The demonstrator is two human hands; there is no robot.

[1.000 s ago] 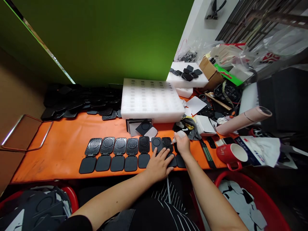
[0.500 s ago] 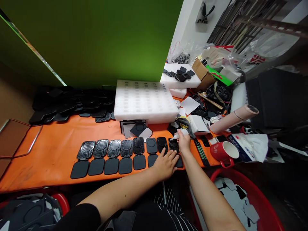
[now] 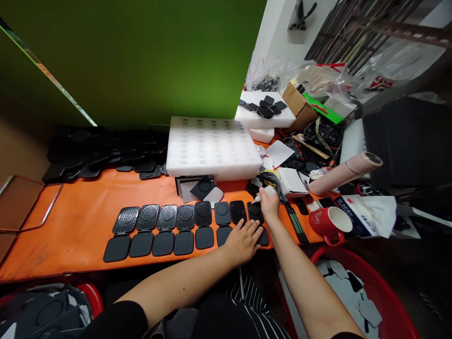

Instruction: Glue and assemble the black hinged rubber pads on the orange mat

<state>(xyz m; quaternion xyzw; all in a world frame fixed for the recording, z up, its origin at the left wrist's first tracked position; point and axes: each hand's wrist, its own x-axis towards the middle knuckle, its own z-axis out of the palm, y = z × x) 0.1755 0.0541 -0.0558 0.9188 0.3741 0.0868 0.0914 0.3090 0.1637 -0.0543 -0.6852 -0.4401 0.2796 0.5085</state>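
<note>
My right hand (image 3: 270, 206) is closed round a small white squeeze bottle (image 3: 270, 190). The bottle's nozzle points left and down, just above the gridded upper half of a black hinged plate (image 3: 254, 213); whether it touches cannot be seen. My left hand (image 3: 243, 241) lies flat, fingers spread, over the lower halves of the plates at the right end of the row, hiding parts of them. Further left, similar opened plates (image 3: 168, 217) lie side by side, gridded halves at the back and smooth halves (image 3: 163, 244) in front. One plate (image 3: 222, 213) has a smooth grey upper half with a ring.
Behind the row stands a white foam block (image 3: 213, 150), with dark and white sheets (image 3: 203, 188) leaning beneath it. Black plates (image 3: 106, 150) are heaped at the back left. To the right are a red mug (image 3: 323, 223), a pink tumbler (image 3: 346, 173) and a red tub (image 3: 391, 301).
My right hand and the bottle have moved very slightly, the nozzle a little to the right and up over the same gridded half. My left hand stays in place.
</note>
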